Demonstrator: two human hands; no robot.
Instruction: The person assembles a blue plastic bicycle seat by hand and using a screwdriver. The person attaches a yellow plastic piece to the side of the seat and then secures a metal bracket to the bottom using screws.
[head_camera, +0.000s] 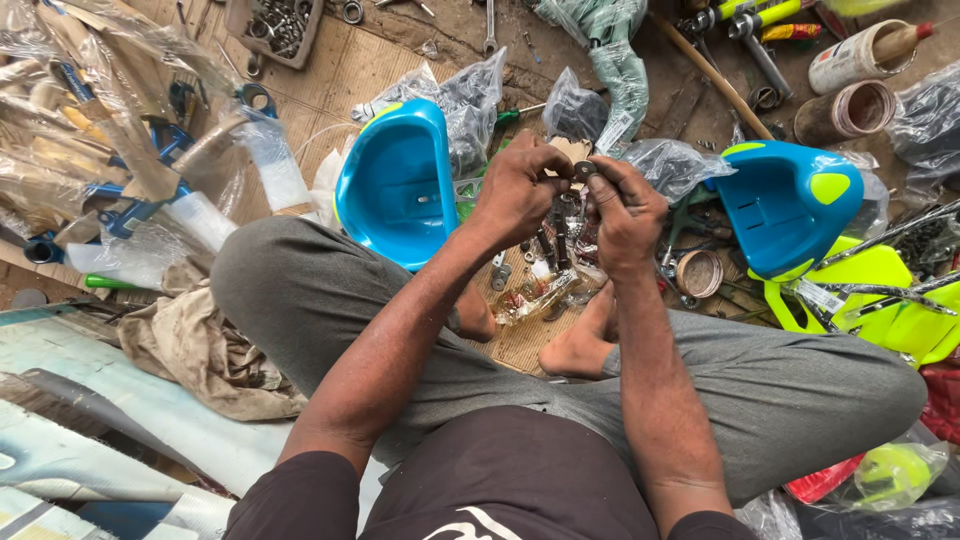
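Head view: the left hand (520, 190) and right hand (622, 215) meet above the crossed legs, fingers pinched together on a small metal washer (583, 171), probably threaded on a bolt; blue plastic seats (395, 185) lie on the floor at either side

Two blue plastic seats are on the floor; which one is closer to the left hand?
The blue seat on the left of the view, just beside the left hand. The other blue seat, with the green oval patch, lies beyond the right hand.
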